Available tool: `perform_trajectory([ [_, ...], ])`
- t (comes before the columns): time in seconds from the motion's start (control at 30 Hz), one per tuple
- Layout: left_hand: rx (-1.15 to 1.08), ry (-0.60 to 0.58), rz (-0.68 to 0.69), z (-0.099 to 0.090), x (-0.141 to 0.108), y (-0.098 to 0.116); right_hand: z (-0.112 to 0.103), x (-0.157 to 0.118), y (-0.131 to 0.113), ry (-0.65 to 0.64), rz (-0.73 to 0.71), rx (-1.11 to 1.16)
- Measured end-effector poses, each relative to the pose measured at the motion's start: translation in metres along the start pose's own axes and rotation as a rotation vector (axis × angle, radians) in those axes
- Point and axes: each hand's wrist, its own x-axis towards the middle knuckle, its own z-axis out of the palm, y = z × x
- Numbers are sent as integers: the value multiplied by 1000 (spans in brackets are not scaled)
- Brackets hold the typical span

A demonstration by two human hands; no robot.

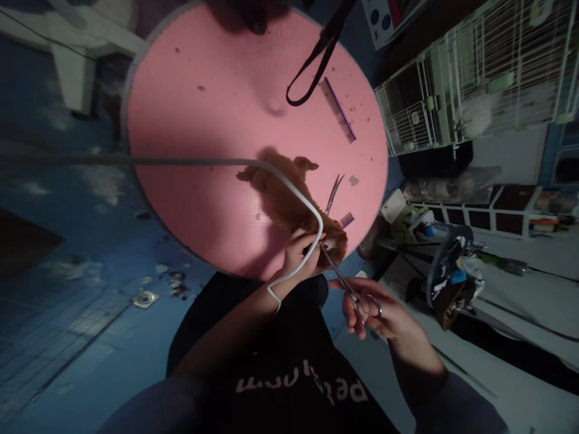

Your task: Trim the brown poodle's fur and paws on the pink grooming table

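Floor (104,361): blue, shiny in spots, across the lower left.
Table (199,120): big, round and pink, at the top middle, with little bits on top.
Cage (470,60): white bars, at the upper right.
Apron (253,355): black with pale letters, at the bottom middle.
Dog (289,196): brown and fuzzy, on the table near the middle of the frame, head by the table's lower right edge. Standing or lying, hard to tell from so high up.
Cord (203,161): pale and bendy, from the left edge to the middle, then down. In front of part of the dog in this view.
Left hand (298,256): just below the middle, fingers bent, gripping the dog by the face. Some fingertips hidden by fur and cord.
Right hand (393,313): lower right of the middle, gripping scissors (342,279) by the handles.
Strap (329,39): black loop, at the top, right of the middle, well apart from the dog.
Long comb (338,111): purple back, on the upper right part of the table.
Scissors: tips pointing up and left, at the face fur. Blades apart or together, too small to tell.
Spare scissors (333,194): on the table, near the dog's head.
Short comb (347,219): just beside the head.
Snip now: most likely a careful trim near the face, one hand to steady, one to cut.
Next snip: seems to call for a calm head, a firm but soft hold, and tips turned away from the eyes.
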Motion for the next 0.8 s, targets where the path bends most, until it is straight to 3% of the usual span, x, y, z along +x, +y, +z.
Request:
perform_trajectory([
  [0.37, 63, 1, 62, -3, 4, 2, -14, 10, -12, -80, 14, -97],
  [0.63, 94, -38, 32, -5, 3, 2, -17, 15, -12, -110, 20, -128],
  [0.8, 67, -18, 51, -2, 3, 0, -15, 13, -12, -65, 1, -102],
])
